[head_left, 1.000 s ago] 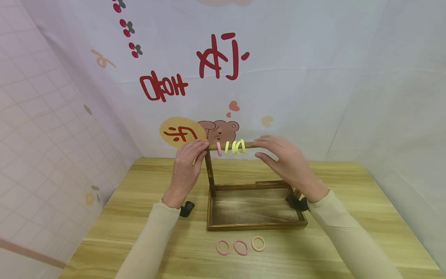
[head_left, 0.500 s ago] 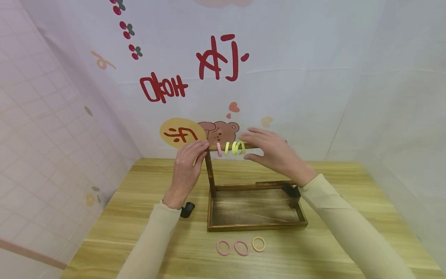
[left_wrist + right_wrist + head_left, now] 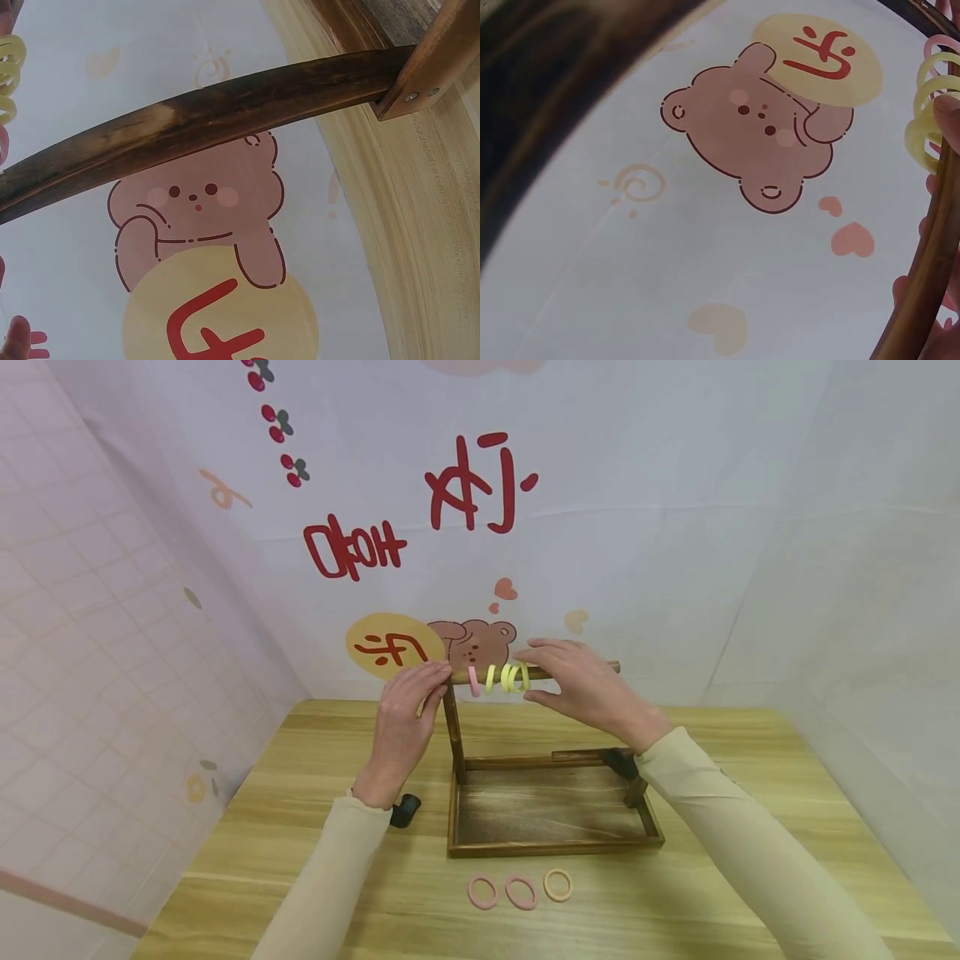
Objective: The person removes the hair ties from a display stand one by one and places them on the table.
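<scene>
A: What did the head view show of the hands?

B: The left hand [image 3: 408, 718] had its fingers bent over the left end of the wooden bar [image 3: 540, 673], thumb beneath, holding it; the right hand [image 3: 585, 689] was open wide at the yellow rings [image 3: 506, 678], fingers nearly straight above, thumb well below, with a firm hold on nothing that I could see.

A: And the rest there?

B: The yellow rings hung round the bar, a pink ring [image 3: 473, 682] to their left; a post [image 3: 453, 727] carried the bar from near the far left corner of the tray [image 3: 555, 848]; on the counter [image 3: 750, 743], between the tray and the near edge, lay two pink rings [image 3: 470, 894] and a peach ring [image 3: 558, 899] in a row.

A: The left wrist view?

B: The bar slanted across a printed bear [image 3: 199, 195]; the rings showed at the left margin; the left hand's hold was out of sight.

A: The right wrist view?

B: The bar ran down the right side; a fingertip overlapped the yellow rings.
</scene>
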`<state>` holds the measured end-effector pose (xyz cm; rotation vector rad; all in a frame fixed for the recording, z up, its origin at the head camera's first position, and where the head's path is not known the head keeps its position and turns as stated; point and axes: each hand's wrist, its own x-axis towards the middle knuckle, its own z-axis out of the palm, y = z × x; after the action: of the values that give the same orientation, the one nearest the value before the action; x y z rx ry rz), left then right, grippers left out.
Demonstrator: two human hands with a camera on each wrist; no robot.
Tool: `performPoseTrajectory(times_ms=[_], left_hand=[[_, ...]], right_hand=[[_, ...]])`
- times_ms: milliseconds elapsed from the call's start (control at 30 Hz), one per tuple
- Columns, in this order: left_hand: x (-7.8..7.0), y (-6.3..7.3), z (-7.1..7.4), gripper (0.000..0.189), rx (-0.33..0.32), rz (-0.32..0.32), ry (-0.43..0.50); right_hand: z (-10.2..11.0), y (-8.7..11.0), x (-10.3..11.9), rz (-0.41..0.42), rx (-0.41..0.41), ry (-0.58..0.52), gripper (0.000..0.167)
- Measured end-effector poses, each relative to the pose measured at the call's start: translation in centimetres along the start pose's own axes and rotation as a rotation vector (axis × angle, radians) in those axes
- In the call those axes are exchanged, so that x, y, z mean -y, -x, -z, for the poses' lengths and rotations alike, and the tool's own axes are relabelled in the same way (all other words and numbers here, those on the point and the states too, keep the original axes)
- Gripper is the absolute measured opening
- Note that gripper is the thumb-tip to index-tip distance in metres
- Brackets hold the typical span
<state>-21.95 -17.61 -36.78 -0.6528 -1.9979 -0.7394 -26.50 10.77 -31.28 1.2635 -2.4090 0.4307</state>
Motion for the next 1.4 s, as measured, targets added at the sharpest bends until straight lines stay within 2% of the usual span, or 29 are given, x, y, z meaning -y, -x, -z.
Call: performPoseTrajectory(times_ms=[433,700,1100,1400], left_hand=[[0.0,0.0,-0.1,0.025,-0.003,0.006,0.005],[-0.1,-0.1,-0.1,0.025,-0.002,0.010,0.008],[0.0,0.0,-0.1,0.025,0.009,0.010,0.002],[0.0,-0.1,-0.1,0.026,-0.003,0.001,-0.003]], right_hand=[[-0.1,0.1,-0.5,0.014,-0.039,-0.008,0.049],[0.2,0.4,-0.6,-0.012,-0.042,-0.007,0.048],[0.4,0.9,-0.9,0.016,-0.095,-0.025,0.048],[0.6,1.3,-0.9,-0.014,-0.102,-0.035,0.048]])
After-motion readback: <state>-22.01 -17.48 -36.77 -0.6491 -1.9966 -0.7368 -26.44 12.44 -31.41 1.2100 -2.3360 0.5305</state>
